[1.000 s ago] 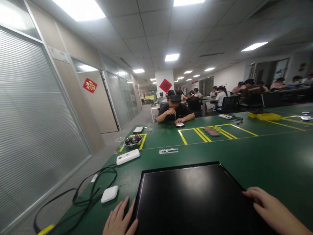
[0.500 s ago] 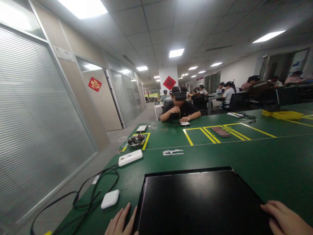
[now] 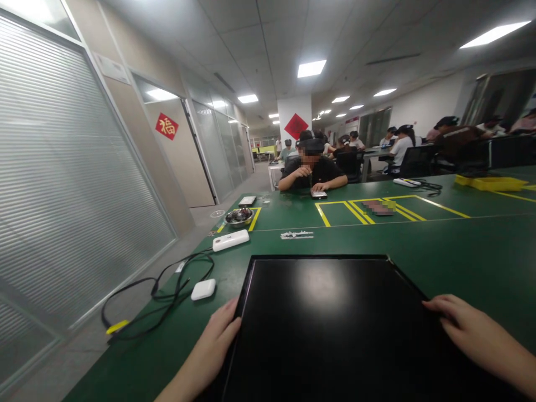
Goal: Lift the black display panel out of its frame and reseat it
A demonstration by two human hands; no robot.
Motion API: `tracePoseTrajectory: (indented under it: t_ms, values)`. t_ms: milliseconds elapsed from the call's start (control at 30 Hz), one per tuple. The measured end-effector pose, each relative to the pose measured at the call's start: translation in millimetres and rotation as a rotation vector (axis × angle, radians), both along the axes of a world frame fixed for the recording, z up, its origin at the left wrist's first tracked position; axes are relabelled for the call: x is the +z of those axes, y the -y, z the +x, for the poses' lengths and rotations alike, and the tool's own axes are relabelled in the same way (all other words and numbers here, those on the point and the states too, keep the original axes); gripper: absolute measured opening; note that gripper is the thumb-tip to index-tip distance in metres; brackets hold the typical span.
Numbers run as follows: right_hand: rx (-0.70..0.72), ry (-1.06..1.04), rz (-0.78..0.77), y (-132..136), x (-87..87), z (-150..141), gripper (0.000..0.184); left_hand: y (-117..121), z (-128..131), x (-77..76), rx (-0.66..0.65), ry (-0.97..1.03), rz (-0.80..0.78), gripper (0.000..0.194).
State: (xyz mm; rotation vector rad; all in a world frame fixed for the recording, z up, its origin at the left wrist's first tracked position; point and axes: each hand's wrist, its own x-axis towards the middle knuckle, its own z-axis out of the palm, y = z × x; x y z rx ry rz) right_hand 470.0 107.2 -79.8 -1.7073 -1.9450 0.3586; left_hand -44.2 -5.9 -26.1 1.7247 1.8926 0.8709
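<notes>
A flat black monitor screen (image 3: 326,329) with a thin raised frame lies face up in front of me, its near part cut off by the picture's bottom edge. My left hand (image 3: 220,335) is closed round the left edge, thumb along the frame and fingers hidden beneath. On the opposite side my right hand (image 3: 458,321) grips the right edge between thumb and fingers. Whether the screen rests fully on the table I cannot tell. Left of it lies a small white rounded case (image 3: 204,290).
The green table (image 3: 460,251) holds a white power bank (image 3: 231,240), black cables (image 3: 167,301), a metal bowl (image 3: 239,218) of dark parts, white scraps (image 3: 297,235) and a yellow tray (image 3: 489,183). Across it a person (image 3: 314,167) in black works on a small drive (image 3: 319,195).
My left hand has gone from spread fingers beside the screen to a grip on its left edge. My right hand keeps its hold. The view has shifted slightly.
</notes>
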Motion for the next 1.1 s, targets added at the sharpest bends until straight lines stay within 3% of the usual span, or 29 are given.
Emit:
tracePoseTrajectory:
  t_ms: [100,167,233,300,400,567,667,833,1000,1100]
  values:
    - [-0.026,0.029,-0.006,-2.0,-4.4,2.5,0.033,4.4,13.8,15.7,0.096,0.58,-0.018,0.053]
    - [-0.029,0.049,0.006,-3.0,-5.7,4.2,0.033,6.1,20.4,16.2,0.196,0.895,-0.081,0.059]
    - [-0.026,0.077,0.018,-3.6,-5.5,4.8,0.033,5.2,23.2,10.2,0.226,1.108,-0.136,0.071]
    - [-0.021,0.099,0.009,-3.7,-4.1,4.1,0.033,1.0,21.9,1.7,0.174,1.22,-0.14,0.08]
    - [0.0,0.112,-0.012,-3.1,-0.8,1.5,0.036,-11.4,13.5,-9.9,0.15,1.253,-0.094,0.079]
    - [0.023,0.102,-0.056,-1.5,1.9,-1.2,0.039,-31.5,-0.2,-23.7,0.292,1.237,-0.145,0.073]
    - [0.008,0.093,-0.075,-0.4,1.0,-1.9,0.042,-31.3,0.3,-32.2,0.274,1.228,-0.134,0.072]
    - [-0.023,0.078,-0.093,2.6,1.0,-6.4,0.045,-28.0,-3.7,-44.8,0.275,1.188,-0.102,0.088]
    - [-0.03,0.09,-0.066,6.3,2.0,-10.7,0.045,-36.1,-18.9,-38.8,0.398,1.121,-0.166,0.106]
    - [-0.024,0.098,-0.046,7.9,2.1,-10.9,0.045,-29.0,-12.5,-23.5,0.268,1.144,-0.149,0.095]
